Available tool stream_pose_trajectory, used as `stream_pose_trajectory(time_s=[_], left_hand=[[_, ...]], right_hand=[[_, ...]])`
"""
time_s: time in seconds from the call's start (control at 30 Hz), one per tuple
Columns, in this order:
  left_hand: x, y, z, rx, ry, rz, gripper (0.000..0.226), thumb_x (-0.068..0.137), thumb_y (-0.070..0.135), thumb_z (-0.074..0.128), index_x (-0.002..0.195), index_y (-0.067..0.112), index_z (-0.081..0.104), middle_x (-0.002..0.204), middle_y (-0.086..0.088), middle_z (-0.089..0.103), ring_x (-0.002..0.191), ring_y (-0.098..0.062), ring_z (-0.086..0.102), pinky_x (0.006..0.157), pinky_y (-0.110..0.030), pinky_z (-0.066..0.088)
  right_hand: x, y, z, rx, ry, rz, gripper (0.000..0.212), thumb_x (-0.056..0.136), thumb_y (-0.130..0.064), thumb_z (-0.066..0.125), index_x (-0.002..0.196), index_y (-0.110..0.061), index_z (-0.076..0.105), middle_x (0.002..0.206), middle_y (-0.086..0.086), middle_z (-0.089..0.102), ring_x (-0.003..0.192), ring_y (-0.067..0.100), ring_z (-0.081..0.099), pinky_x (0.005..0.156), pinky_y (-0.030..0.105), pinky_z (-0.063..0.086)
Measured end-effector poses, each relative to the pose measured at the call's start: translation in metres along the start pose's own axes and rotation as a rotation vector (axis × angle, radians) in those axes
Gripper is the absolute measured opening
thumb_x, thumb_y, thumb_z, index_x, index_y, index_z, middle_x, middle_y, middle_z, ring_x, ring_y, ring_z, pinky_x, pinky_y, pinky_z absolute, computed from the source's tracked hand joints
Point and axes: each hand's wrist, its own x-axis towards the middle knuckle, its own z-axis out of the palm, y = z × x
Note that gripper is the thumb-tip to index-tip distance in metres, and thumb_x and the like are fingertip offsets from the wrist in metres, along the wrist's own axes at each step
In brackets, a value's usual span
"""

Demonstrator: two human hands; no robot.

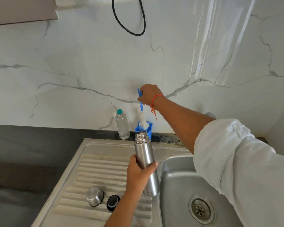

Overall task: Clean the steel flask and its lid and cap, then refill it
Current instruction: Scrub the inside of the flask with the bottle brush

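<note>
- Right hand (149,95) is fisted round the top of a blue-handled bottle brush with white bristles (142,120), raised by the back wall; the bristle end is at the mouth of a blue plastic holder cup (149,129).
- Left hand (138,174) is wrapped round the middle of the tall cylindrical steel flask (143,151), held open-mouthed and leaning slightly over the ribbed steel drainboard (97,161), right at its edge with the sink basin (175,181).
- The flask mouth sits just in front of and below the holder cup; brush and flask are apart.
- Round steel cap (94,196) and black screw lid (113,202) lie side by side near the front of the drainboard, left of the flask, untouched.
- Clear plastic water bottle with a green top (122,124) stands on the dark counter (31,145) at the drainboard's back edge, just left of the holder.
- Step, as a judgement: brush scrubbing of the flask's inside.
- Next move calls for lining the bristles up with the narrow threaded neck and keeping the flask steady; lid, cap and refill look not yet done.
</note>
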Motion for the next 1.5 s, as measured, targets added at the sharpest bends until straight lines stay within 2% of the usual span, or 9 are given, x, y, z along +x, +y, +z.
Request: stream_pose_trajectory(time_s=[0.33,0.53,0.63,0.8,0.9,1.17,1.33,1.43,1.5], left_hand=[[-0.006,0.004,-0.01,-0.008,0.003,0.011,0.054,0.073,0.03,0.093,0.111,0.035,0.055,0.104,0.009,0.07,0.09,-0.006,0.071,0.073,-0.023,0.054],[-0.011,0.009,-0.012,-0.005,-0.013,0.02,0.053,0.075,0.029,0.092,0.108,0.038,0.051,0.106,0.01,0.068,0.093,-0.007,0.069,0.074,-0.023,0.053],[-0.014,0.01,-0.012,-0.01,-0.014,0.026,0.057,0.075,0.03,0.092,0.115,0.036,0.052,0.108,0.01,0.068,0.096,-0.008,0.069,0.076,-0.025,0.053],[-0.019,0.012,-0.013,-0.001,-0.027,0.037,0.057,0.074,0.031,0.092,0.113,0.038,0.05,0.109,0.01,0.067,0.097,-0.009,0.068,0.08,-0.028,0.055],[-0.021,0.013,-0.015,0.012,-0.032,0.046,0.058,0.074,0.031,0.092,0.115,0.034,0.052,0.108,0.009,0.067,0.096,-0.009,0.068,0.079,-0.027,0.055],[-0.027,0.012,-0.023,0.002,-0.035,0.059,0.057,0.073,0.031,0.093,0.113,0.036,0.052,0.109,0.009,0.067,0.096,-0.01,0.069,0.079,-0.028,0.055],[-0.03,0.012,-0.023,-0.017,-0.046,0.045,0.06,0.074,0.03,0.093,0.119,0.03,0.053,0.109,0.008,0.068,0.095,-0.011,0.069,0.076,-0.028,0.054],[-0.032,0.014,-0.02,-0.019,-0.059,0.047,0.06,0.075,0.031,0.092,0.12,0.029,0.052,0.109,0.007,0.067,0.095,-0.012,0.068,0.074,-0.028,0.053],[-0.032,0.016,-0.014,-0.021,-0.07,0.058,0.061,0.075,0.031,0.092,0.121,0.027,0.052,0.11,0.006,0.066,0.095,-0.012,0.067,0.075,-0.029,0.053]], right_hand=[[-0.009,0.005,-0.006,-0.036,0.107,-0.046,0.03,0.095,-0.019,0.058,0.069,-0.015,0.042,0.07,0.0,0.049,0.073,0.022,0.052,0.061,0.03,0.037],[-0.019,0.007,-0.031,0.122,0.26,0.004,0.02,0.098,-0.021,0.053,0.083,-0.008,0.055,0.076,0.007,0.057,0.071,0.023,0.052,0.062,0.03,0.036],[-0.022,0.007,-0.044,0.155,0.243,0.016,0.028,0.098,-0.026,0.057,0.09,0.0,0.066,0.086,0.014,0.067,0.079,0.027,0.06,0.069,0.037,0.049],[-0.028,0.008,-0.059,0.216,0.27,0.047,0.028,0.097,-0.029,0.06,0.08,-0.007,0.063,0.082,0.012,0.069,0.079,0.027,0.065,0.073,0.038,0.054],[-0.036,0.004,-0.065,0.205,0.313,0.06,0.032,0.098,-0.029,0.059,0.071,-0.014,0.052,0.074,0.006,0.06,0.073,0.023,0.057,0.064,0.032,0.043],[-0.058,0.004,-0.083,0.205,0.405,0.181,0.023,0.1,-0.027,0.054,0.085,-0.01,0.057,0.08,0.006,0.06,0.074,0.022,0.056,0.065,0.032,0.044],[-0.1,0.028,-0.101,0.415,0.399,0.389,0.015,0.093,-0.021,0.056,0.085,-0.008,0.053,0.079,0.005,0.058,0.078,0.025,0.058,0.057,0.028,0.043],[-0.148,0.051,-0.111,0.775,0.346,0.496,0.007,0.086,-0.017,0.057,0.082,-0.012,0.055,0.103,0.019,0.067,0.098,0.037,0.069,0.08,0.045,0.062],[-0.191,0.063,-0.117,1.023,0.338,0.552,0.018,0.09,-0.011,0.059,0.104,0.0,0.061,0.113,0.024,0.066,0.1,0.034,0.071,0.085,0.045,0.062]])
